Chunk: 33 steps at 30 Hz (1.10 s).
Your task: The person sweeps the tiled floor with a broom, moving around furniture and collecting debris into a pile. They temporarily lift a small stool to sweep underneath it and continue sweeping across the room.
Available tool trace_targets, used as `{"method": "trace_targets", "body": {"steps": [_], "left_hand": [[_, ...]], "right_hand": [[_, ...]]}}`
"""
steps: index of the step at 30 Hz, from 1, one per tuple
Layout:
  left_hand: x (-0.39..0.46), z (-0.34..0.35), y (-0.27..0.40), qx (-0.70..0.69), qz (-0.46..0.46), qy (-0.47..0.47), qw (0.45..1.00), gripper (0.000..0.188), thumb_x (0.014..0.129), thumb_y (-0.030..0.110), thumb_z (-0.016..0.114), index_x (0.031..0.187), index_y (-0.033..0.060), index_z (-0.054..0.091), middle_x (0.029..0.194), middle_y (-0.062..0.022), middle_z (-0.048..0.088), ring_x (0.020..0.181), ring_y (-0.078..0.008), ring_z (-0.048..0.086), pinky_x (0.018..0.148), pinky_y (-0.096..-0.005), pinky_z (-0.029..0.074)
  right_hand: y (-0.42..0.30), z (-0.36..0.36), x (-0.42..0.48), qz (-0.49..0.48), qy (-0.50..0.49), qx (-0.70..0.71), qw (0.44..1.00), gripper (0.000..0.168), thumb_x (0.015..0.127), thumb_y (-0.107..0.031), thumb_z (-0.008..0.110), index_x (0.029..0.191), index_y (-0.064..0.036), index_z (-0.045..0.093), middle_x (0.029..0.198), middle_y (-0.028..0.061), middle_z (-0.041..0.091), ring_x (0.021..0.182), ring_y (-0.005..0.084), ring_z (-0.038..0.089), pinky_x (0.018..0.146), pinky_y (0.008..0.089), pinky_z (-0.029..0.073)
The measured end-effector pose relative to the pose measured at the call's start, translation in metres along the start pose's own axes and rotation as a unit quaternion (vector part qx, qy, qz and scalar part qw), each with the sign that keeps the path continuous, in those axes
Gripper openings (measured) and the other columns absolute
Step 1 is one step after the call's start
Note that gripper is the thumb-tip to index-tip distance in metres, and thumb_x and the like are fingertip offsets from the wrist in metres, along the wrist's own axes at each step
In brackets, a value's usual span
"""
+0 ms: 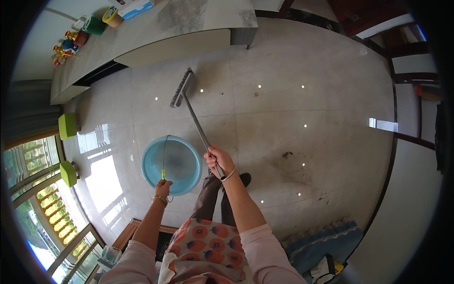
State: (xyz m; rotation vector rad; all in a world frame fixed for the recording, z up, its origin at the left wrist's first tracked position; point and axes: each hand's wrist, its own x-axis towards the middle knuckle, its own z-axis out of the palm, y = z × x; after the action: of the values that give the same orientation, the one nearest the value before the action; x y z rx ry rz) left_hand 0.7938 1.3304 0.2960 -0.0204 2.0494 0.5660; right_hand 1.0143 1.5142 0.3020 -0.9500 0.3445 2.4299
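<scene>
My left hand (163,189) grips the yellow-green grip (163,174) of a wire bail handle on a light blue plastic bucket (145,165). The bucket's inside looks greyish; whether it holds water I cannot tell. My right hand (220,160) is closed around the upper end of a grey metal pole (197,122). The pole slants away to a floor scrub brush head (182,88) with dark bristles, which appears to be at floor level beyond the bucket.
Dark dirt smears (289,156) mark the tiled floor (269,135) on the right. A long low cabinet (177,49) runs along the far side. Two green stools (67,126) stand by the windows at left. Behind on the right is a blue-covered piece of furniture (322,241).
</scene>
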Motion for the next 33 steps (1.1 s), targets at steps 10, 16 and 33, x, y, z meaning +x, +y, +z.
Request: {"method": "trace_targets", "body": {"steps": [10,16,33], "left_hand": [[0.064,-0.082,-0.035,-0.109,-0.058,0.041,0.991,0.013,0.067,0.011,0.058,0.063,0.0096,0.045,0.046,0.0027,0.036,0.035,-0.0084,0.035,0.033,-0.0228,0.028],[0.074,-0.097,-0.071,-0.17,-0.101,0.057,0.979,0.014,0.07,0.013,0.057,0.07,0.0099,0.044,0.045,0.0021,0.035,0.034,-0.0099,0.036,0.033,-0.0222,0.031],[0.082,-0.134,-0.114,0.175,0.019,0.163,0.971,0.04,0.076,0.028,0.05,0.108,0.0047,0.043,0.085,-0.014,0.055,0.076,-0.0225,0.052,0.067,-0.0338,0.041]], "right_hand": [[-0.057,-0.12,-0.203,-0.108,0.296,0.175,0.933,0.028,0.087,-0.015,0.043,0.115,-0.012,0.042,0.062,0.0034,0.047,0.042,0.0039,0.039,0.033,0.0161,0.035],[-0.021,-0.065,-0.244,-0.139,0.267,-0.037,0.953,0.038,0.086,-0.016,0.043,0.123,-0.021,0.036,0.063,0.0001,0.046,0.041,0.0016,0.036,0.031,0.0135,0.03],[0.054,-0.107,-0.236,-0.041,0.278,-0.091,0.955,0.041,0.084,-0.014,0.045,0.123,-0.02,0.035,0.064,0.0,0.043,0.042,0.0017,0.032,0.034,0.0139,0.026]]}}
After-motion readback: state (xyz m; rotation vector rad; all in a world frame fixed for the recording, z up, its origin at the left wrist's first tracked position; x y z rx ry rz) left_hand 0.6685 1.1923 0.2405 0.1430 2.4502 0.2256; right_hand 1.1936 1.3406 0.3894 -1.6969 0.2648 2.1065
